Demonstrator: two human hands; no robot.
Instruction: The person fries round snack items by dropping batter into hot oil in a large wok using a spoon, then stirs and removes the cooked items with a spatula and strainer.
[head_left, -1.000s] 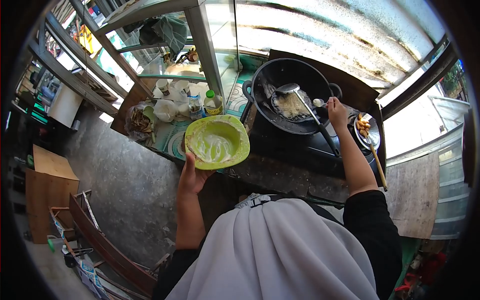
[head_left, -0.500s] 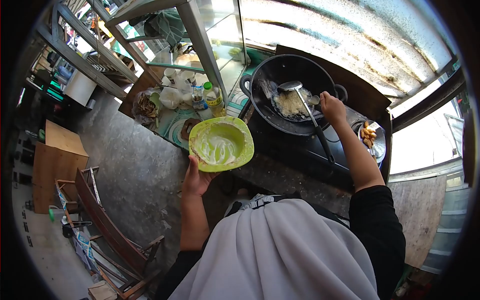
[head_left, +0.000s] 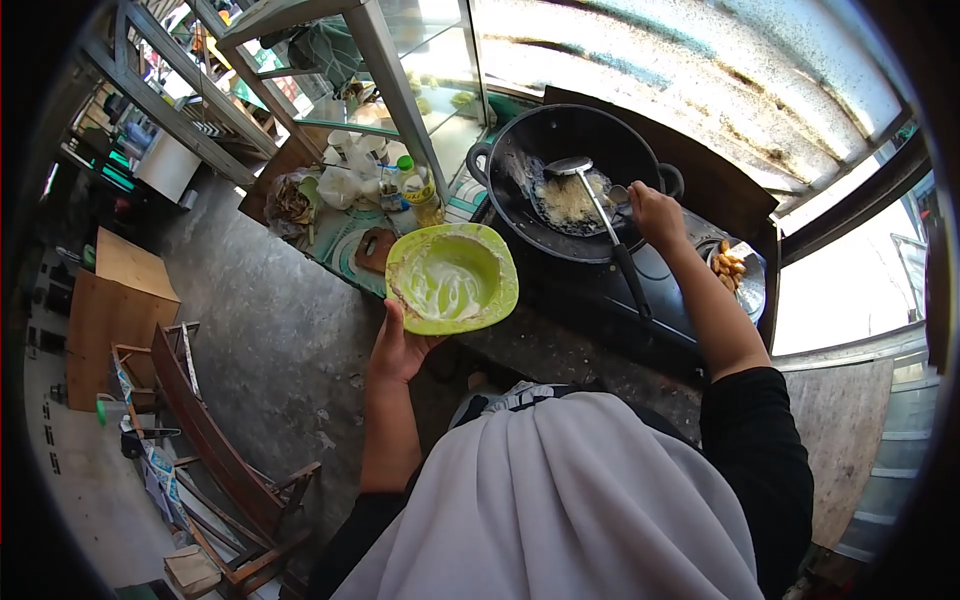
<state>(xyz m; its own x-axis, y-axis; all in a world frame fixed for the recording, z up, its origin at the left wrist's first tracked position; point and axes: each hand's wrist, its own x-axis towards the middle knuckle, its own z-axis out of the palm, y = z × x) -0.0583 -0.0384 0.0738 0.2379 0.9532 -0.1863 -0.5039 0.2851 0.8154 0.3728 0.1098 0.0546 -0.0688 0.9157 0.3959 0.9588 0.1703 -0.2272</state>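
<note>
My left hand [head_left: 398, 352] grips a light green bowl [head_left: 507, 288] by its near left side. Whitish batter smears the bowl's inside. Over the right side of a large black wok [head_left: 622, 145], my right hand [head_left: 655, 216] is closed on a small metal spoon [head_left: 619, 194], its bowl toward the wok's middle. Pale, crumbly batter [head_left: 572, 203] sits in bubbling oil at the wok's bottom. A long-handled metal turner [head_left: 631, 282] lies across the wok, its head over the batter and its black handle sticking out past the near rim, touched by neither hand.
Right of the wok, a plate [head_left: 753, 286] holds fried golden pieces [head_left: 728, 266]. A green-capped bottle [head_left: 422, 195], plastic bags [head_left: 338, 187] and a brown wooden piece [head_left: 376, 250] stand left of the stove. A wooden bench [head_left: 215, 440] lies at lower left.
The bowl has shifted slightly right and up in view. My right hand still holds the spoon above the wok, moved slightly left in view. The whole view has shifted a little.
</note>
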